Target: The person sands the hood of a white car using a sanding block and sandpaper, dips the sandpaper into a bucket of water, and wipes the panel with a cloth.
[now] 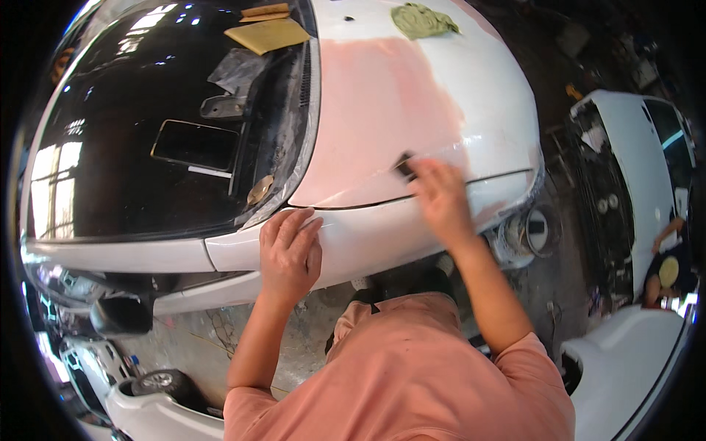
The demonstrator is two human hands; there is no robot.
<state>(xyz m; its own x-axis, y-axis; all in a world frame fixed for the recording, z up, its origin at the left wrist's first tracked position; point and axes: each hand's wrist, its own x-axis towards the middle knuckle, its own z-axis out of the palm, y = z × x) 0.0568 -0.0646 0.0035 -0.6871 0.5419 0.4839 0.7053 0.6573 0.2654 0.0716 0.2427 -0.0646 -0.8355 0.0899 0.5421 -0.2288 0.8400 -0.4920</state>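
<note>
My right hand (443,197), blurred by motion, grips a small dark block (404,167) against the car's hood near its side seam. Pink primer-like patches (390,95) cover much of the white hood (500,88). At the rear corner of the hood, below the windshield, my left hand (289,253) rests on the white fender (360,239). Its fingers lie bent over the surface, slightly apart, and I see nothing held in them.
On the dark windshield (95,154) lie a phone (195,144) and yellow sandpaper-like sheets (268,34). A green cloth (423,20) sits on the far hood. Buckets (515,242) stand beyond the fender. A side mirror (121,316) juts out left; another person's arm (668,231) shows far right.
</note>
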